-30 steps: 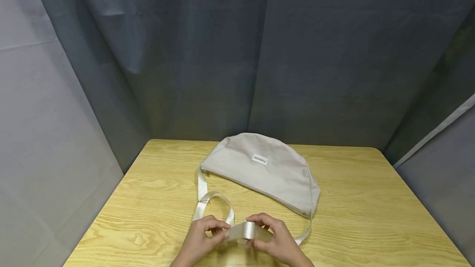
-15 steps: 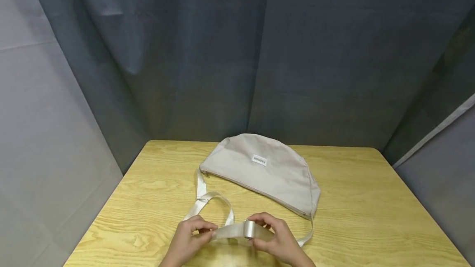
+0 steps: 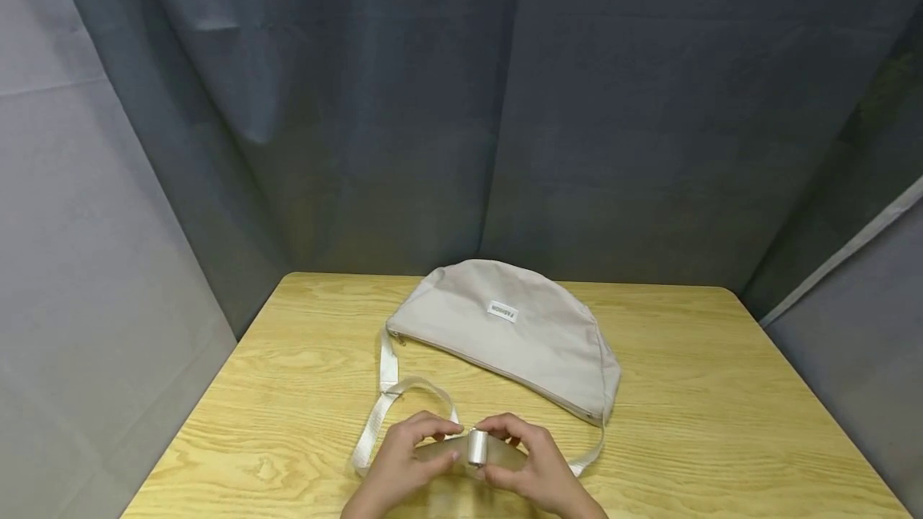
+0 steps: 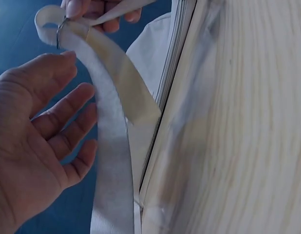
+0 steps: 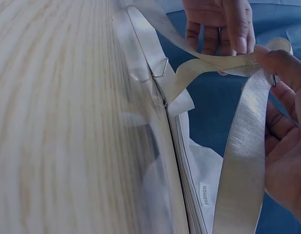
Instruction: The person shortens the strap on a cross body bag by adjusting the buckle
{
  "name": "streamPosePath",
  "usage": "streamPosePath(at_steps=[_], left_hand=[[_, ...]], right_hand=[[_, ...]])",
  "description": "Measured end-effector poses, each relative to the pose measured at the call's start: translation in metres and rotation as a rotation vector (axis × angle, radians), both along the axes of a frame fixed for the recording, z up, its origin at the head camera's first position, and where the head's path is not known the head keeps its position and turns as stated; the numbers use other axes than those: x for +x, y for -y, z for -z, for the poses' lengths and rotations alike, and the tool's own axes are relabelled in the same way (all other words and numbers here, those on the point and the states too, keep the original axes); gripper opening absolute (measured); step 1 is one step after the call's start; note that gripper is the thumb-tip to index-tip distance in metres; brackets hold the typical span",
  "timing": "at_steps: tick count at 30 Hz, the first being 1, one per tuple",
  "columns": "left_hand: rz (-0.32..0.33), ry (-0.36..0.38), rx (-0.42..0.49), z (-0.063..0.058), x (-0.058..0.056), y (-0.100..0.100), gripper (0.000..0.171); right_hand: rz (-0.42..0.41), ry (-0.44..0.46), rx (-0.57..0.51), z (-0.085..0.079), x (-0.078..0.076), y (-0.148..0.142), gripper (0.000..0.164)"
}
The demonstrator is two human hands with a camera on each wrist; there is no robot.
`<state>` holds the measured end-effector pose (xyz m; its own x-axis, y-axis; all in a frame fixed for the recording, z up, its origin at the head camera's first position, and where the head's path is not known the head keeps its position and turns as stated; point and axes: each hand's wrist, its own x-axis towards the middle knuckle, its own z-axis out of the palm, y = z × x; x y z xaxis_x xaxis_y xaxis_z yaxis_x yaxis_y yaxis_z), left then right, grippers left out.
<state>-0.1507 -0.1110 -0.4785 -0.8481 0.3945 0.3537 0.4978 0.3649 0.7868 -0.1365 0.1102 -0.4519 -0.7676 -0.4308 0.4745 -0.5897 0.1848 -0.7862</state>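
Observation:
A beige bag [image 3: 537, 351] with a flat zipped edge and a FASHION label lies on the table, its pale webbing strap [image 4: 111, 146] drawn toward me. My right hand [image 3: 537, 463] pinches the strap at its metal slider buckle [image 4: 58, 35] between thumb and fingers. A short fold of webbing [image 3: 477, 448] bulges through that buckle. Just left of it is my left hand [image 3: 405, 459], with thumb and fingers spread around the strap. In the left wrist view its fingers are loosely bent, their tips right at the strap's edge.
The wooden table [image 3: 288, 391] ends in rounded far corners. Behind it hangs a dark curtain [image 3: 375, 102], with a light grey panel [image 3: 86, 263] at the left. Another strap loop [image 3: 371, 431], with its own ring, curves across the table left of the hands.
My left hand first drew away leftward with the strap stretched straight, then came back right, close to the buckle. The strap there now bows. My right hand stays at the buckle.

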Motion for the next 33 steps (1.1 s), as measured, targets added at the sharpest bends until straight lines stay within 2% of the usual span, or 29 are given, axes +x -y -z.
streamPosePath(at_steps=[4,13,20,29,33], left_hand=[[0.002,-0.050,-0.002,-0.001,0.000,-0.005,0.023],[0.026,-0.061,0.017,-0.001,0.002,-0.005,0.020],[0.024,-0.039,0.036,-0.037,0.017,0.001,0.017],[-0.003,-0.061,0.030,-0.037,0.020,0.013,0.018],[0.005,-0.050,0.024,-0.031,0.016,0.013,0.019]], right_hand=[[0.002,-0.006,0.001,0.001,0.000,0.000,0.040],[-0.003,-0.012,-0.002,0.002,0.001,-0.001,0.040],[-0.004,-0.004,0.001,0.002,0.001,-0.002,0.040],[-0.005,-0.015,-0.002,0.002,0.000,-0.003,0.041],[-0.020,-0.031,-0.019,0.001,0.000,-0.003,0.041]])
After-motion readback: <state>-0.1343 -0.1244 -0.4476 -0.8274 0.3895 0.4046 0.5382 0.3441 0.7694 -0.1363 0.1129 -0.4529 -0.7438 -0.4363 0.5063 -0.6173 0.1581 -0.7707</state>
